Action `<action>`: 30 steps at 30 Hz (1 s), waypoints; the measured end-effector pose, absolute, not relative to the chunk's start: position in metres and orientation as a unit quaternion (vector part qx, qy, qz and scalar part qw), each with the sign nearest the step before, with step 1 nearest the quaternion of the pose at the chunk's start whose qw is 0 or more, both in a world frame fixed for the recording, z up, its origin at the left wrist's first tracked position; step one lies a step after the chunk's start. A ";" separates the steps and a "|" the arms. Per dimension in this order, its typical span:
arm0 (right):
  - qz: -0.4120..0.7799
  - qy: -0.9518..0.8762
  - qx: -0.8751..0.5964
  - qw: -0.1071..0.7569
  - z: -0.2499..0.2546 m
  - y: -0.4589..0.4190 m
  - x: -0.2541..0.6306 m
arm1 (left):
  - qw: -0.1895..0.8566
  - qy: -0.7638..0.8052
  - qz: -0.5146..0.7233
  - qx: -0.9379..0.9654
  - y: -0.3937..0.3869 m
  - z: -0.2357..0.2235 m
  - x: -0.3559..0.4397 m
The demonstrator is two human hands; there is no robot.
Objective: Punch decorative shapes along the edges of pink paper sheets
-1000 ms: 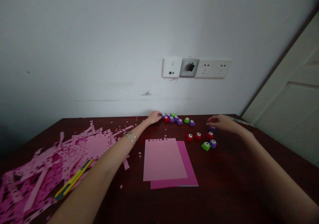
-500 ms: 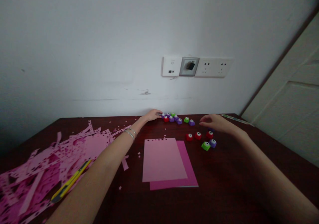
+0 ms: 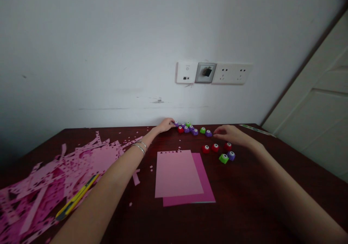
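Observation:
At the back of the table, my left hand (image 3: 166, 125) has its fingers closed at the left end of a group of small paper punches, on a purple paper punch (image 3: 176, 123). Beside it in the group stand a red punch (image 3: 180, 129), a green punch (image 3: 188, 124) and several more purple ones. My right hand (image 3: 230, 134) is half curled, fingers apart, with its tips close beside another purple punch (image 3: 208, 133); whether they touch is unclear. A green punch (image 3: 203, 130) stands just left of that one. Nearer me are red punches (image 3: 215, 148), a green one (image 3: 224, 158) and a purple one (image 3: 231, 155).
Light pink paper (image 3: 178, 175) with holes along its top edge lies over darker pink paper (image 3: 208, 189). A heap of punched pink scraps (image 3: 54, 179) covers the left side, with a yellow utility knife (image 3: 77, 197) on it. A ruler-like strip (image 3: 257, 129) lies back right, near the wall (image 3: 122, 55).
My right hand has moved slightly left, up to the purple punch. My left hand stays at the left end of the group, nearly still.

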State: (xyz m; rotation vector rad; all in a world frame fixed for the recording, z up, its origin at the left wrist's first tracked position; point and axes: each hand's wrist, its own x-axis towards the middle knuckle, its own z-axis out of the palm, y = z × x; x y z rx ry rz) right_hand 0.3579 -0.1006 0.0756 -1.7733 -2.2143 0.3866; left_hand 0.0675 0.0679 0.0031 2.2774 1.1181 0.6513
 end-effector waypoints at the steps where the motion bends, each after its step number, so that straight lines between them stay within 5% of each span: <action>1: 0.131 -0.766 -0.612 0.144 0.077 -0.101 0.356 | 0.255 0.413 0.248 0.838 0.066 0.007 0.066; 14: 0.120 -0.790 -0.533 0.280 0.107 -0.109 0.283 | 0.275 0.329 0.254 0.867 -0.019 0.077 0.045; 30: 0.216 -0.827 -0.454 0.253 0.059 -0.091 0.243 | 0.289 0.342 0.213 0.868 -0.059 0.049 0.049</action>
